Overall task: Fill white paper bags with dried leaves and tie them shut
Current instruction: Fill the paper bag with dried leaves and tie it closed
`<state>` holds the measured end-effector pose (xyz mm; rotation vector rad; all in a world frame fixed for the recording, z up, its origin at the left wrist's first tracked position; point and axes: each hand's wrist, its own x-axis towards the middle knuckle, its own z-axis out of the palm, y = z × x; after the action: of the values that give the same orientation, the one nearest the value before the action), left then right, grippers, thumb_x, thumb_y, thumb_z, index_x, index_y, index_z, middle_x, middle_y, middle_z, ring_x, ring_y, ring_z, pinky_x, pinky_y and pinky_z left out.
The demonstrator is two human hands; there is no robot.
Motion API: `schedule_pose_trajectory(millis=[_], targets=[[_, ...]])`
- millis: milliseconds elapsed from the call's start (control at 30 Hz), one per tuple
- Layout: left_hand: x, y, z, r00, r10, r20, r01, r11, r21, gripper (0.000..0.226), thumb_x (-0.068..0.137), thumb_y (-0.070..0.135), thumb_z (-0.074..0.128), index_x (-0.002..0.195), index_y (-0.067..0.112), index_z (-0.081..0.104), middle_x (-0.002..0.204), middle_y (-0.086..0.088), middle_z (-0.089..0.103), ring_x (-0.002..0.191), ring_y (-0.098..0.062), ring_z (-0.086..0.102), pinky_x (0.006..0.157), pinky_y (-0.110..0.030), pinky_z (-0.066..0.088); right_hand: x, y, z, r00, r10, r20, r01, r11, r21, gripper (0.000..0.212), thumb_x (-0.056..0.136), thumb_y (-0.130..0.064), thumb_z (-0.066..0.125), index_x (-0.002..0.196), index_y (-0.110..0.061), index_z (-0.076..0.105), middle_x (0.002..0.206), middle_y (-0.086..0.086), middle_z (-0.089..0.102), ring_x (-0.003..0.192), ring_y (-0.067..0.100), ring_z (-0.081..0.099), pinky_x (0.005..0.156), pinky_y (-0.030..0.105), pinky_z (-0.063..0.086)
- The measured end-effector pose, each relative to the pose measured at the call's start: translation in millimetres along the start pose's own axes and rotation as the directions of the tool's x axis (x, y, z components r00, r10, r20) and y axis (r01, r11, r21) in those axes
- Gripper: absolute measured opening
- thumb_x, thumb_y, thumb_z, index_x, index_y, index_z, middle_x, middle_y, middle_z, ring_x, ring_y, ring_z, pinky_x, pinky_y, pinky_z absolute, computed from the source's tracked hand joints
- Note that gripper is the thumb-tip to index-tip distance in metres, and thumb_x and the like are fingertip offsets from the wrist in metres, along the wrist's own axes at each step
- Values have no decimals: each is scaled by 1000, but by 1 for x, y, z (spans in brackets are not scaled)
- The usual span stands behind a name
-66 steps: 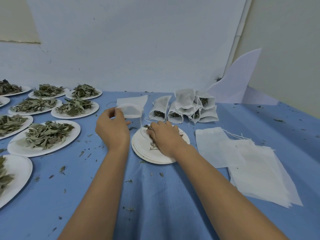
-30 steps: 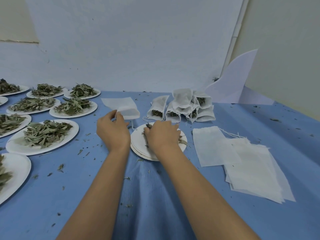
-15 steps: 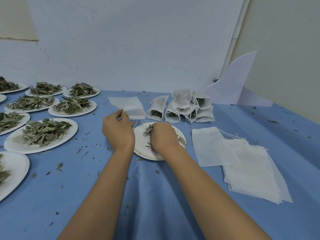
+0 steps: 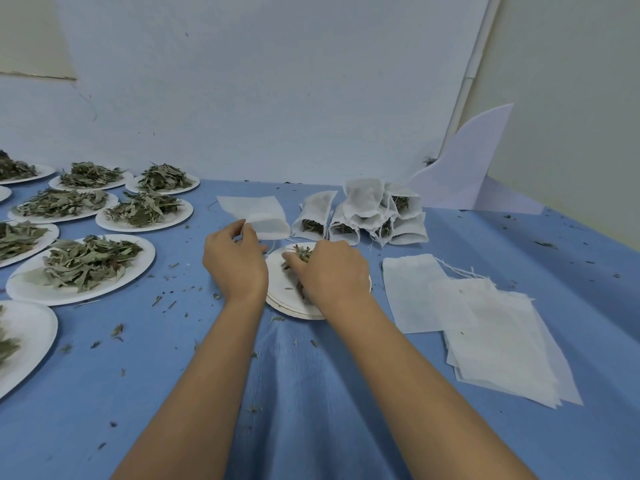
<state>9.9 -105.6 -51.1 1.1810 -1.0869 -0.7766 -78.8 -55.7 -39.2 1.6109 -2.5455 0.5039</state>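
Note:
My left hand (image 4: 235,263) pinches the mouth edge of an empty white paper bag (image 4: 258,214), which lies open toward me on the blue cloth. My right hand (image 4: 332,271) is closed over a clump of dried leaves (image 4: 300,253) on a small stack of white paper plates (image 4: 280,292) in front of me. Only a few leaves show past the fingers. Behind the plates stands a pile of filled white bags (image 4: 367,213) with drawstrings.
A stack of flat empty bags (image 4: 485,323) lies to the right. Several plates heaped with dried leaves (image 4: 86,265) cover the left side of the table (image 4: 311,393). Leaf crumbs are scattered about. A white wall and a curved white card (image 4: 464,171) close the back.
My right hand has gathered the leaves on the plate into its grip. The bag in my left hand has dropped from lifted to resting on the cloth, shifted slightly right.

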Motion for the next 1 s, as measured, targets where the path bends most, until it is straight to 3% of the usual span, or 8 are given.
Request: schedule_pose_trajectory(millis=[267, 333, 433, 500, 600, 867, 933, 1000], targets=[[-4, 4, 0, 1000, 23, 14, -24, 999, 27, 24, 97, 16, 51, 110, 7, 69, 111, -6, 67, 69, -20, 68, 76, -40, 57, -8, 2, 0, 996, -92, 5, 91, 995, 32, 14, 92, -2, 46, 80, -7, 54, 105, 15, 62, 90, 29, 57, 65, 30, 30], [-6, 4, 0, 998, 41, 41, -43, 997, 60, 20, 96, 14, 52, 89, 13, 70, 85, 0, 67, 68, -22, 68, 77, -42, 56, -6, 6, -1, 995, -101, -10, 101, 995, 13, 21, 92, -4, 49, 72, -10, 45, 101, 14, 63, 81, 26, 52, 63, 30, 29], [-11, 6, 1, 993, 81, 90, -93, 987, 135, 39, 96, 12, 53, 60, 26, 49, 60, 16, 39, 68, -29, 67, 74, -32, 54, -3, 15, 0, 994, -98, -53, 100, 995, 25, 14, 93, -6, 50, 86, -7, 61, 95, 12, 65, 72, 21, 44, 61, 28, 30], [-13, 3, 3, 990, 98, 106, -112, 984, 138, 25, 96, 13, 54, 78, 10, 70, 67, 15, 45, 69, -26, 66, 63, -13, 48, -3, 18, 0, 993, -100, -60, 104, 993, 64, 18, 95, -9, 49, 90, -6, 66, 92, 11, 66, 73, 20, 48, 60, 27, 33], [-16, -2, 8, 985, 114, 129, -137, 973, 186, 26, 96, 16, 56, 115, 1, 66, 102, -2, 55, 81, -24, 65, 70, -13, 43, -3, 18, -3, 989, -108, -99, 123, 980, 157, 22, 95, -18, 50, 96, -10, 70, 89, 10, 68, 82, 23, 59, 66, 28, 41], [-13, -5, 7, 983, 142, 113, -162, 967, 196, 27, 93, 17, 61, 113, -1, 66, 107, -3, 47, 86, -25, 64, 83, -36, 54, -4, 18, -20, 982, -78, -170, 120, 960, 253, 21, 92, -15, 54, 99, -9, 72, 88, 9, 69, 83, 25, 62, 74, 35, 51], [-14, -6, 8, 978, 164, 128, -187, 962, 200, 25, 92, 17, 62, 111, 1, 68, 105, -5, 49, 87, -24, 63, 83, -30, 52, -4, 15, -20, 983, -90, -159, 122, 971, 204, 20, 91, -11, 51, 92, -9, 71, 84, 10, 67, 80, 27, 60, 66, 31, 46], [-19, -5, 10, 961, 223, 161, -258, 936, 240, 23, 92, 19, 62, 106, 4, 71, 100, -7, 53, 85, -15, 56, 75, -7, 39, -7, 13, -19, 982, -108, -154, 134, 977, 165, 19, 90, -8, 50, 85, -8, 68, 83, 10, 65, 79, 27, 59, 61, 30, 37]])
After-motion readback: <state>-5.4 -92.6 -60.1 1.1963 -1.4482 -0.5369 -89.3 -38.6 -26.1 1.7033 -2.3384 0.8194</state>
